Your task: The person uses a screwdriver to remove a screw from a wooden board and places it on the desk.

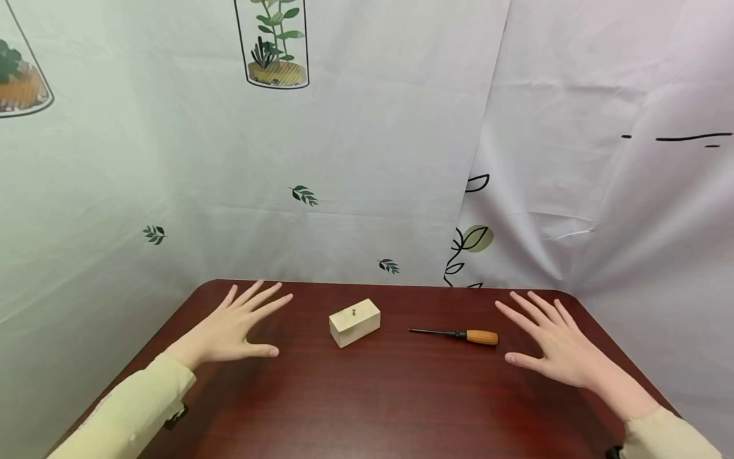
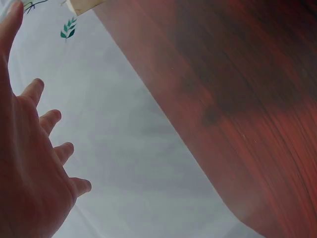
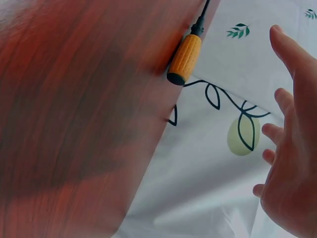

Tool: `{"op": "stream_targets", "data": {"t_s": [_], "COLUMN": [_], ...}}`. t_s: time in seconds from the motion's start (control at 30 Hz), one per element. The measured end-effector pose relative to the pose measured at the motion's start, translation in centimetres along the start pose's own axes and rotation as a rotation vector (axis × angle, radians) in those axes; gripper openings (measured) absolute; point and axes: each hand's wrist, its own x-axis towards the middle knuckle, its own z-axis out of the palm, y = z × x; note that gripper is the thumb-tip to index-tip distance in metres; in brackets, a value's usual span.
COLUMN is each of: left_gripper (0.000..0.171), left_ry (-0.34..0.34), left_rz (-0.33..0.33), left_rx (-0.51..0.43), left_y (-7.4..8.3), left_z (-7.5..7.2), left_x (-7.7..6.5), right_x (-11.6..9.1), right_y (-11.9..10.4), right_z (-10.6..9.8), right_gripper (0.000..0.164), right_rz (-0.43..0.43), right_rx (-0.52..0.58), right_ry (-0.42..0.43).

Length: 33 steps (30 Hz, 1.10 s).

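Note:
A small pale wooden block [image 1: 355, 324] with a screw [image 1: 353, 312] standing in its top sits on the dark red table. To its right lies a screwdriver [image 1: 459, 336] with an orange wooden handle, its dark shaft pointing left toward the block. My left hand [image 1: 232, 328] hovers left of the block, fingers spread, holding nothing. On the other side, my right hand [image 1: 553, 341] is held over the table just right of the screwdriver handle, also spread and without contact. The right wrist view shows the screwdriver handle [image 3: 185, 57] apart from the fingers.
The wood-grain table [image 1: 355, 401] has rounded far corners. Behind it and along both sides hangs a white cloth [image 1: 367, 159] printed with leaves and plant jars. Dark bands show at both wrists near the cream sleeves [image 1: 137, 401].

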Motion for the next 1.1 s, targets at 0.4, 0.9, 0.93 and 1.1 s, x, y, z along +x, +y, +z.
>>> {"op": "stream_targets", "data": {"t_s": [0.4, 0.9, 0.93, 1.1], "left_gripper": [0.089, 0.082, 0.082, 0.082], "left_ry": [0.021, 0.044, 0.042, 0.023], "left_rz": [-0.022, -0.015, -0.011, -0.009], "left_rx": [-0.1, -0.177, -0.19, -0.244], "left_y": [0.2, 0.0, 0.1, 0.8], "left_z": [1.3, 3.1, 3.2, 3.7], "left_x": [2.2, 4.4, 4.7, 6.0], "right_x": [1.7, 3.0, 3.1, 3.8], "right_y": [1.0, 2.1, 2.1, 1.9], "right_z": [1.2, 3.0, 3.1, 3.5], "right_gripper": [0.085, 0.082, 0.082, 0.08], "right_rz": [-0.009, -0.053, -0.052, -0.05], "right_rx": [0.048, 0.086, 0.094, 0.121], "right_ry": [0.029, 0.04, 0.039, 0.023]}}
